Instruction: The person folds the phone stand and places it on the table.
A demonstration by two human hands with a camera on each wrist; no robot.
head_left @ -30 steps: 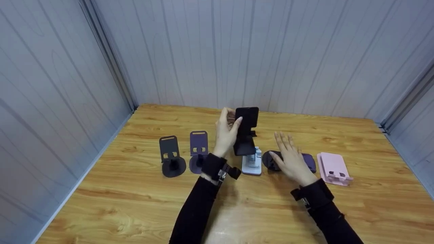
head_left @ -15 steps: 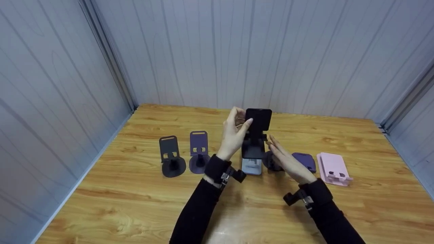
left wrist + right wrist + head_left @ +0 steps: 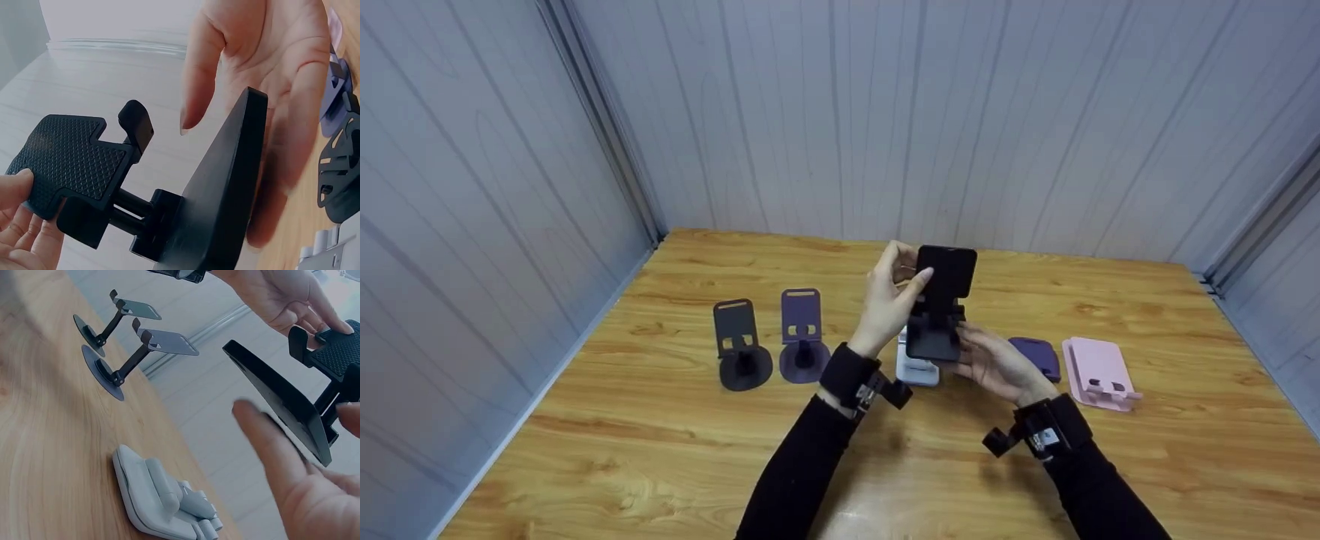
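Observation:
My left hand (image 3: 885, 307) pinches the upper plate of an unfolded black phone stand (image 3: 946, 271) above the table. Its thumb lies on the plate's face. The left wrist view shows the plate's textured pad (image 3: 76, 154) and a thick base (image 3: 225, 185). My right hand (image 3: 997, 365) is at the base's right side, fingers extended along its underside and thumb apart from it. A white folded phone stand (image 3: 916, 373) lies below the held stand, partly covered by it.
On the wooden table (image 3: 660, 457), a dark grey phone stand (image 3: 735, 325) and a purple one (image 3: 801, 307) stand unfolded at left. A folded purple stand (image 3: 1037, 357) and a pink stand (image 3: 1099, 361) lie at right. A dark stand (image 3: 342, 169) shows in the left wrist view.
My left hand has carried the black phone stand to the right. My right hand has left the dark stand on the table, turned, and come to the held stand's base.

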